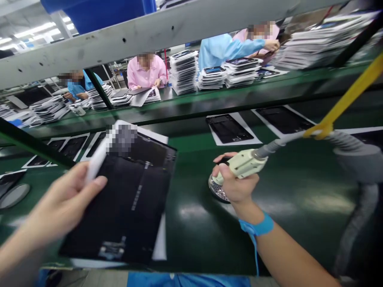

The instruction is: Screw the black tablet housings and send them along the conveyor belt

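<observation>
My left hand [68,195] is closed on the left edge of a black tablet panel [134,179], thumb on top, with a white sheet [160,239] under it. The panel is tilted above the green bench and shows small connectors and flat cables on its face. In my right hand [237,185] is a cream-coloured air gun [247,163] with a round, perforated metal head [220,190] pointing down, low over the bench to the right of the panel. A grey hose leads from its back end. A blue wrist strap [257,226] circles my right wrist.
Black panels on white sheets lie along the green bench [287,215], including one panel [229,128] ahead. A yellow strap [350,95] holds up the grey hose [357,159]. Across a raised ledge, co-workers in pink and blue sit behind stacked sheets [184,71]. A grey beam [149,32] crosses overhead.
</observation>
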A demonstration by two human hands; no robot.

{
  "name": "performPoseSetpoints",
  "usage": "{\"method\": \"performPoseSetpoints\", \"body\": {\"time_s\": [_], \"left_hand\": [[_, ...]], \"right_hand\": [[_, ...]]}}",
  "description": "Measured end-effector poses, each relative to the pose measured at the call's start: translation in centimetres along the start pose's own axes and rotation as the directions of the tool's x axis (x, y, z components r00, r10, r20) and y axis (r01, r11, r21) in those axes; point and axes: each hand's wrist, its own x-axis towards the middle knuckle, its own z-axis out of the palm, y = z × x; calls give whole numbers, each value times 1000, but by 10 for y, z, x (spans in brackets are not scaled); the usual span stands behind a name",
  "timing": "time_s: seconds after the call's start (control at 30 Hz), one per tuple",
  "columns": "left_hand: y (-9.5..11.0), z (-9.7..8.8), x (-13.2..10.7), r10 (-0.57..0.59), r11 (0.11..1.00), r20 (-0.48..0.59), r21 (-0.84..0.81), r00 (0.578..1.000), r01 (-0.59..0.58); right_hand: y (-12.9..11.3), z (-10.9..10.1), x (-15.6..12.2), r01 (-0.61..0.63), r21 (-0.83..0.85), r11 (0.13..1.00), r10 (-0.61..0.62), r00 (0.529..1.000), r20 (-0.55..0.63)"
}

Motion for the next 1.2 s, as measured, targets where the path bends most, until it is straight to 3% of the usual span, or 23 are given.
{"method": "performPoseSetpoints", "body": {"time_s": [0.1, 0.2, 0.27, 0.3, 0.37, 0.43, 0.47, 0.53, 0.57, 0.67, 0.8, 1.0, 1.1, 1.2], "left_hand": [[11, 96, -17, 65, 913, 201, -408, 978, 23], [-13, 181, -33, 50, 840, 311, -527, 949, 128], [-36, 212, -40, 50, 833, 380, -527, 924, 171], [-47, 218, -41, 45, 855, 396, -491, 917, 170], [-63, 210, -35, 52, 941, 344, -331, 938, 69], [-74, 183, -17, 132, 990, 171, -60, 976, -124], [-77, 166, -4, 201, 974, 75, 96, 977, -207], [-78, 136, 24, 305, 887, -18, 369, 952, -277], [-76, 125, 38, 331, 831, -13, 477, 944, -285], [-62, 112, 69, 313, 653, 117, 694, 942, -303], [-40, 123, 87, 169, 522, 247, 799, 954, -300], [-23, 134, 105, 50, 550, 244, 803, 969, -230], [-22, 124, 118, 5, 580, 246, 789, 969, -203], [-25, 97, 121, 8, 666, 241, 723, 971, -185]], "right_hand": [[0, -1, 5, -7, -26, 1000, 6, 1000, -31], [2, -4, 6, -31, -58, 998, 29, 999, -42], [4, -5, 6, -32, -72, 997, 29, 999, -41], [4, -6, 5, -31, -79, 996, 28, 999, -37], [5, -6, 5, -23, -83, 996, 21, 999, -30], [5, -7, 5, -12, -82, 997, 10, 1000, -17], [6, -7, 5, -5, -79, 997, 5, 1000, -11], [7, -8, 4, 3, -80, 997, -3, 1000, -5], [7, -8, 4, 2, -83, 997, -2, 1000, -3], [9, -8, 3, -6, -96, 995, 6, 1000, 1], [8, -7, 2, -4, -136, 991, 6, 1000, 16], [4, -5, 3, -16, -133, 991, 18, 1000, 14], [2, -4, 5, 11, -137, 991, -9, 1000, 11], [1, -4, 6, 48, -140, 989, -47, 999, 12]]}}
